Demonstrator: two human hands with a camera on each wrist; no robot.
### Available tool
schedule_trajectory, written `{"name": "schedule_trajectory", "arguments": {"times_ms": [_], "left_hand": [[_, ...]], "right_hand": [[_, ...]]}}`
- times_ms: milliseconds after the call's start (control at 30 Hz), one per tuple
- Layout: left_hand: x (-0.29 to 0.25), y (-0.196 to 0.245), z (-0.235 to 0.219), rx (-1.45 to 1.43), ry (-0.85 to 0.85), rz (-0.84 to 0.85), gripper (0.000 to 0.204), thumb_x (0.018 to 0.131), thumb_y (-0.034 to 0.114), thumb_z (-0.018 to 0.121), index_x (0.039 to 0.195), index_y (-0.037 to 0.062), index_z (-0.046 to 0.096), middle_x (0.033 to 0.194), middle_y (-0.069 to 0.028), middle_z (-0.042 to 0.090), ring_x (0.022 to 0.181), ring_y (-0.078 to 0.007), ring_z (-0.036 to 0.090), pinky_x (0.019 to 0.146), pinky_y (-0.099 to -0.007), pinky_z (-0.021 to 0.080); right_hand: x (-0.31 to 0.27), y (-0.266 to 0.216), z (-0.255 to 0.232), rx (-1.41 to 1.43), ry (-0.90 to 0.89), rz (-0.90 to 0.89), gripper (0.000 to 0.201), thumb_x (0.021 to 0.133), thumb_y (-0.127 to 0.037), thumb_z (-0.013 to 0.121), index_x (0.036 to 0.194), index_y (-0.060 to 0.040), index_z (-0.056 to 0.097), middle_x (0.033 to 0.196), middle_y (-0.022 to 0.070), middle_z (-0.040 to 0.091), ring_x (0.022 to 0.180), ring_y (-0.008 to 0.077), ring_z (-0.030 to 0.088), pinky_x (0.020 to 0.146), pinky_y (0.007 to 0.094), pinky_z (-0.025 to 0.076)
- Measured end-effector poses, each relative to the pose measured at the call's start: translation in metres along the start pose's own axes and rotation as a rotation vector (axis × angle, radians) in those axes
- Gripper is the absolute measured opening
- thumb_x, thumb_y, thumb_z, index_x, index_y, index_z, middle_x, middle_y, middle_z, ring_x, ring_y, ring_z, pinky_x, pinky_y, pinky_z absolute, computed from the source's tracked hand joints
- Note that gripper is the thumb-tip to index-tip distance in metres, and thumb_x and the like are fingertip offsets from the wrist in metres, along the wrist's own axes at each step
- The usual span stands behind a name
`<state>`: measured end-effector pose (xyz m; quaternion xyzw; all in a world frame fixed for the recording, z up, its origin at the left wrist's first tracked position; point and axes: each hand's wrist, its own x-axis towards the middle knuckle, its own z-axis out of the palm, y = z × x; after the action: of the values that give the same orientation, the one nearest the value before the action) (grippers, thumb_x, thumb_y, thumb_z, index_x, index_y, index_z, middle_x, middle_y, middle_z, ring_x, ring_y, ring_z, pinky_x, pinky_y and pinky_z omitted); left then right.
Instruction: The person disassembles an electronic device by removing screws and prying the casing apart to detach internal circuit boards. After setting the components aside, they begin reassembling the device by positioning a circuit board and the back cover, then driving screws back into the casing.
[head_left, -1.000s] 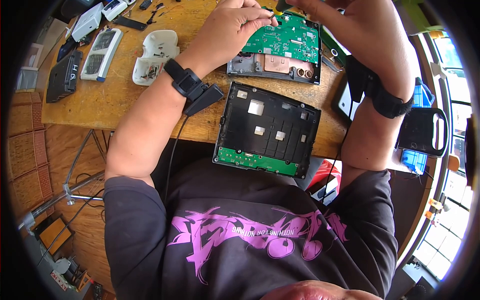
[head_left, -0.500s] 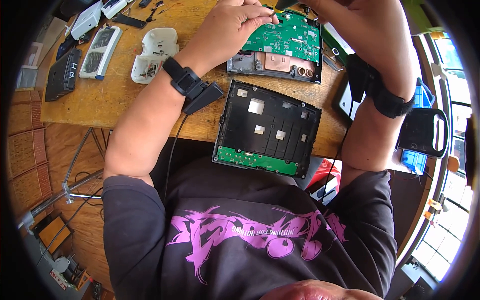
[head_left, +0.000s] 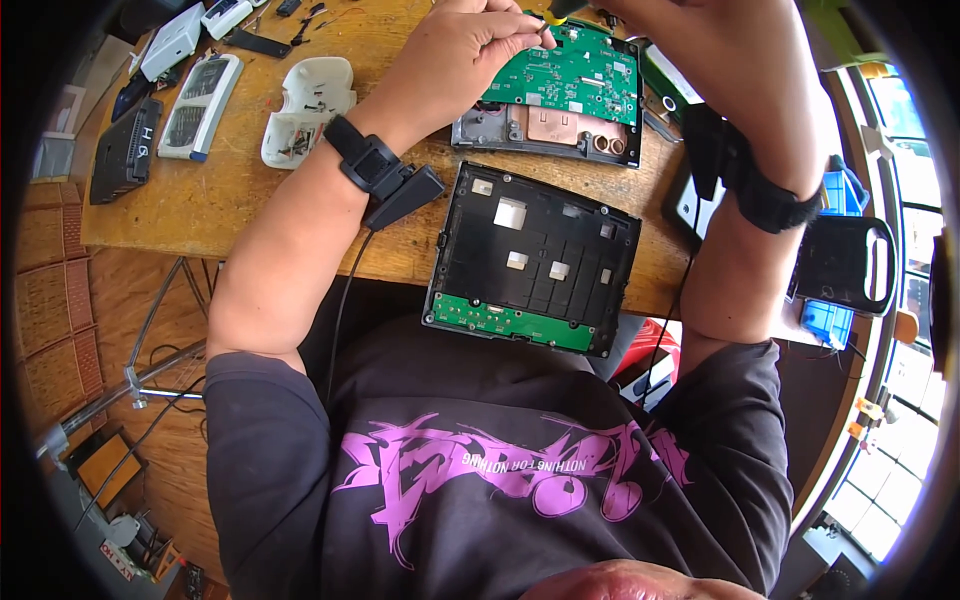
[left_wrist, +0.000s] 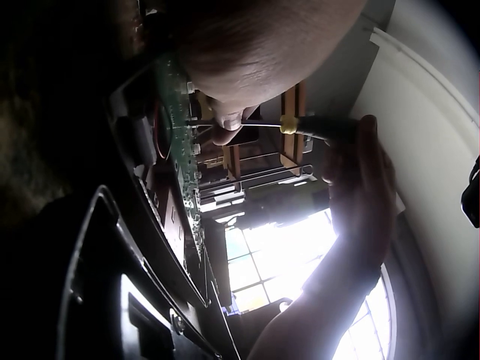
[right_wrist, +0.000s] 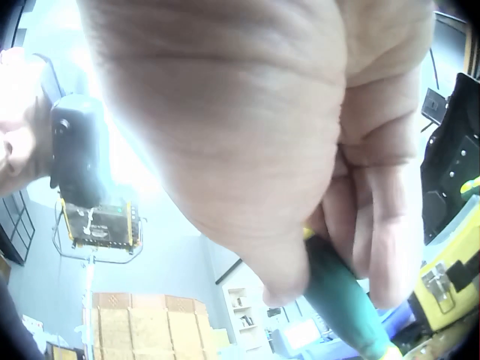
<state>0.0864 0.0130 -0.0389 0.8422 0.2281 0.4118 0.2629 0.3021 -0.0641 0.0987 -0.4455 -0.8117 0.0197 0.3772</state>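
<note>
At the far side of the bench, a green circuit board (head_left: pixel 585 85) lies in a dark casing (head_left: pixel 480 130). My left hand (head_left: pixel 465 45) is over the board's left end, and its thumb and finger pinch the thin metal shaft of a screwdriver (left_wrist: pixel 262 123) near the board. My right hand (right_wrist: pixel 247 142) grips the screwdriver's green handle (right_wrist: pixel 341 296), beyond the yellow collar (left_wrist: pixel 288 124). In the head view the right hand's fingers are mostly cut off at the top edge. Nearer me, a black cover (head_left: pixel 475 250) with a green board strip (head_left: pixel 515 325) lies inside up at the bench edge.
A white open case (head_left: pixel 325 75) with small screws stands left of the casing. Further left are a white-framed device (head_left: pixel 200 105) and a black box (head_left: pixel 125 150). A dark-framed device (head_left: pixel 690 205) lies by the right forearm. Cables hang from both wrist cameras.
The right hand and the screwdriver handle have shifted and turned slightly, with less of the handle showing at the top of the head view. The left hand stays almost in place.
</note>
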Motion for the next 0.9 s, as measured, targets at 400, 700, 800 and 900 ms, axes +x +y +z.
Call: {"name": "schedule_trajectory", "arguments": {"times_ms": [400, 700, 800, 900], "left_hand": [[0.002, 0.007, -0.007, 0.049, 0.050, 0.013, 0.020, 0.114, 0.002, 0.061, 0.127, -0.0041, 0.076, 0.121, -0.0190, 0.071, 0.115, -0.0357, 0.073, 0.103, -0.0416, 0.057], [0.008, -0.002, -0.048, 0.016, 0.536, 0.114, 0.026, 0.113, -0.007, 0.054, 0.130, -0.0033, 0.073, 0.122, -0.0077, 0.072, 0.114, -0.0175, 0.069, 0.103, -0.0323, 0.055], [0.011, -0.011, -0.072, -0.228, 0.813, 0.167, 0.021, 0.114, -0.007, 0.053, 0.125, -0.0017, 0.070, 0.116, -0.0036, 0.068, 0.109, -0.0126, 0.062, 0.103, -0.0282, 0.051], [0.003, -0.015, -0.100, -0.239, 0.908, 0.226, 0.021, 0.111, -0.005, 0.053, 0.122, -0.0007, 0.070, 0.110, -0.0032, 0.069, 0.102, -0.0118, 0.063, 0.095, -0.0271, 0.051]], "right_hand": [[-0.008, -0.039, 0.002, -0.178, 0.356, 0.061, 0.028, 0.098, -0.019, 0.094, 0.098, 0.0055, 0.080, 0.083, 0.0114, 0.082, 0.072, 0.0128, 0.076, 0.065, 0.0284, 0.058], [-0.008, -0.072, -0.001, -0.312, 0.186, 0.102, 0.016, 0.100, -0.002, 0.089, 0.108, 0.0070, 0.079, 0.094, 0.0102, 0.083, 0.080, 0.0100, 0.079, 0.069, 0.0233, 0.061], [-0.005, -0.081, 0.003, -0.173, 0.051, 0.142, 0.023, 0.100, -0.005, 0.090, 0.117, 0.0076, 0.080, 0.100, 0.0099, 0.083, 0.084, 0.0093, 0.079, 0.072, 0.0226, 0.062], [-0.001, -0.068, 0.009, 0.347, -0.100, 0.259, 0.025, 0.097, -0.003, 0.091, 0.117, 0.0072, 0.081, 0.102, 0.0116, 0.085, 0.089, 0.0125, 0.080, 0.076, 0.0255, 0.063]]}}
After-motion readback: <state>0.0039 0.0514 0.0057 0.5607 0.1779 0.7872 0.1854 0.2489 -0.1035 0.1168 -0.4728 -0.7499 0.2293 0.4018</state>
